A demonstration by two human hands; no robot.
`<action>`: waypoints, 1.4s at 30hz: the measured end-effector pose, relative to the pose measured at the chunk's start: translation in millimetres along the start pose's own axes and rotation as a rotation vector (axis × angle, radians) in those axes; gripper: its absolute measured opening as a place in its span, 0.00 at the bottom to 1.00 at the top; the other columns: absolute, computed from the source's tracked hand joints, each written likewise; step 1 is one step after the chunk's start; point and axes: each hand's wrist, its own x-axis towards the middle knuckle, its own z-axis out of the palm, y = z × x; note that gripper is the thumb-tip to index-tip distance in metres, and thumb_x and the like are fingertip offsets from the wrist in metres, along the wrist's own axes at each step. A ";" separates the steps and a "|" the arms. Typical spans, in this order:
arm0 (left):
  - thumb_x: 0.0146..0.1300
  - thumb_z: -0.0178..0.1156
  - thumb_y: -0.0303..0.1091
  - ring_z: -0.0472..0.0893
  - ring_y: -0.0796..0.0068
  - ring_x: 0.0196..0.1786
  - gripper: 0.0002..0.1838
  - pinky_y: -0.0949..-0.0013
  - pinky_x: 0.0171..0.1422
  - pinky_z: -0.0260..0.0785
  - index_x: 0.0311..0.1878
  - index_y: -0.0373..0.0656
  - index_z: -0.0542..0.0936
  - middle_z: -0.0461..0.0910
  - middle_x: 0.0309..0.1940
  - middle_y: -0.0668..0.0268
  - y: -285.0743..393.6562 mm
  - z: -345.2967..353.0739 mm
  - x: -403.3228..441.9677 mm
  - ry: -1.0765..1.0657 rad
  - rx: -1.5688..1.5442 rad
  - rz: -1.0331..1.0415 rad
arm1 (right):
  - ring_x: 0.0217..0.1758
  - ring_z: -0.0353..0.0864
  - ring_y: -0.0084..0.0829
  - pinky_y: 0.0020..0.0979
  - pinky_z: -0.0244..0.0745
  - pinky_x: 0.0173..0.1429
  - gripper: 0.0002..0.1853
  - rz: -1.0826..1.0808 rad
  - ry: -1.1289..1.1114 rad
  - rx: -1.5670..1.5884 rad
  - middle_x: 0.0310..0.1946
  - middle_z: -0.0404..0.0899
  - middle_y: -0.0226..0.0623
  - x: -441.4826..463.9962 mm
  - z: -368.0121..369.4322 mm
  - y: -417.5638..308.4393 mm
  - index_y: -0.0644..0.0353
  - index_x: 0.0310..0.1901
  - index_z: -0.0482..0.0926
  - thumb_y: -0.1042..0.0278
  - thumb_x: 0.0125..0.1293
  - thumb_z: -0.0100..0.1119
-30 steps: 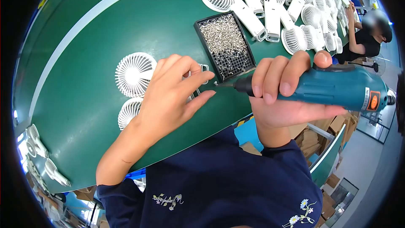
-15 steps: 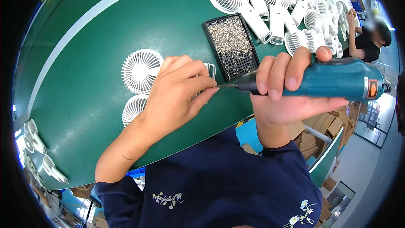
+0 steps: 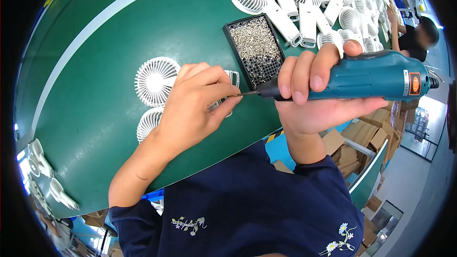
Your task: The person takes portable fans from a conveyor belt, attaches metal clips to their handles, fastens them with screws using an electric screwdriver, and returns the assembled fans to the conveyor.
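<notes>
My right hand point(image 3: 316, 85) is wrapped round a teal electric screwdriver point(image 3: 366, 78), whose thin bit points left. At the tip of the bit, the thumb and index finger of my left hand point(image 3: 195, 102) are pinched together; whatever lies between them is too small to make out. Beneath and behind my left hand are two white fans, an upper one point(image 3: 154, 82) and a lower one point(image 3: 149, 123), their handles partly covered by the hand. A black tray point(image 3: 232, 43) of small silver screws point(image 3: 254, 40) lies just beyond the bit.
Many white fans point(image 3: 307, 16) are heaped on the green table point(image 3: 95, 114) at the back right. A few more fans point(image 3: 59, 192) lie at the far left edge. A co-worker point(image 3: 416, 38) is at the upper right. Cardboard boxes point(image 3: 364, 133) stand below right.
The thumb and index finger of my left hand have closed at the bit's tip, where a small screw showed earlier. The screwdriver has shifted slightly left and up.
</notes>
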 end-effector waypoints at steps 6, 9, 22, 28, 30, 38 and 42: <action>0.50 0.69 0.25 0.74 0.66 0.35 0.08 0.66 0.42 0.64 0.35 0.40 0.83 0.76 0.29 0.66 -1.0 2.8 1.0 0.028 -0.019 -0.059 | 0.15 0.68 0.24 0.30 0.66 0.19 0.48 0.009 -0.062 -0.017 0.24 0.71 0.30 6.4 1.7 8.4 0.52 0.60 0.67 0.14 0.56 0.38; 0.51 0.68 0.25 0.74 0.63 0.36 0.09 0.64 0.45 0.63 0.37 0.40 0.82 0.74 0.31 0.65 -1.3 2.6 0.9 0.010 -0.061 -0.127 | 0.17 0.72 0.27 0.32 0.67 0.20 0.54 -0.033 -0.193 -0.037 0.24 0.74 0.33 13.1 0.7 22.2 0.54 0.61 0.67 0.10 0.50 0.38; 0.53 0.64 0.23 0.73 0.60 0.42 0.13 0.62 0.49 0.64 0.43 0.38 0.79 0.71 0.37 0.62 -2.9 5.3 0.5 0.044 0.026 -0.139 | 0.13 0.68 0.30 0.31 0.68 0.18 0.59 -0.018 -0.168 -0.131 0.18 0.72 0.39 17.1 6.6 42.3 0.60 0.57 0.67 0.06 0.44 0.34; 0.53 0.64 0.23 0.73 0.59 0.44 0.14 0.62 0.50 0.64 0.44 0.37 0.78 0.70 0.38 0.60 -4.0 5.1 0.0 0.027 0.032 -0.146 | 0.13 0.67 0.29 0.30 0.67 0.19 0.60 -0.004 -0.147 -0.139 0.19 0.72 0.38 16.0 3.7 49.2 0.60 0.57 0.67 0.05 0.42 0.33; 0.53 0.63 0.23 0.73 0.59 0.44 0.14 0.62 0.50 0.64 0.44 0.37 0.78 0.70 0.38 0.60 -4.2 4.1 0.4 0.008 0.033 -0.141 | 0.13 0.67 0.29 0.29 0.67 0.19 0.60 0.006 -0.138 -0.147 0.19 0.72 0.38 14.7 1.2 50.7 0.60 0.56 0.67 0.05 0.42 0.33; 0.51 0.66 0.23 0.73 0.56 0.42 0.13 0.61 0.46 0.67 0.40 0.36 0.75 0.71 0.38 0.59 -4.2 5.4 0.3 0.047 0.060 -0.120 | 0.13 0.66 0.28 0.29 0.65 0.18 0.61 0.129 -0.144 -0.087 0.18 0.72 0.37 14.3 0.9 53.6 0.59 0.51 0.69 0.02 0.36 0.32; 0.52 0.65 0.23 0.73 0.56 0.42 0.12 0.61 0.46 0.68 0.39 0.36 0.75 0.71 0.38 0.59 -4.6 5.3 -0.2 0.053 0.051 -0.118 | 0.12 0.66 0.28 0.28 0.64 0.18 0.61 0.153 -0.188 -0.108 0.18 0.72 0.38 13.2 1.7 55.4 0.59 0.48 0.70 0.02 0.34 0.32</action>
